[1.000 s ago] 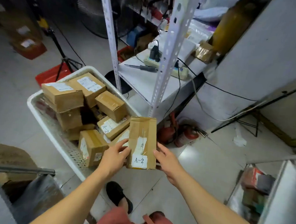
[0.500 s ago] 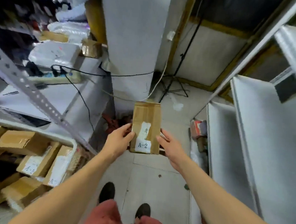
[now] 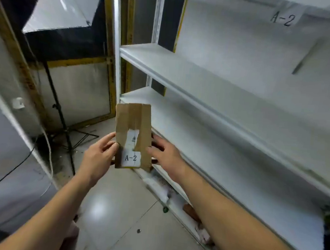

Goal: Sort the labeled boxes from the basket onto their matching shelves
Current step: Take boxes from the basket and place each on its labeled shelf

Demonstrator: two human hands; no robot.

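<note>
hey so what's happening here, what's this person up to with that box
A person holds a small cardboard box between both hands, the left hand and right hand gripping its sides. Its white sticker reads A-2. They face a white shelving unit, where a paper tag near the top also reads A-2. The box is not yet on any shelf.

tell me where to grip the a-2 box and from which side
Grip the A-2 box by its two long side edges near the labelled lower end, left hand and right hand coming from opposite sides: it is narrow, flat and long, label facing up.
</note>
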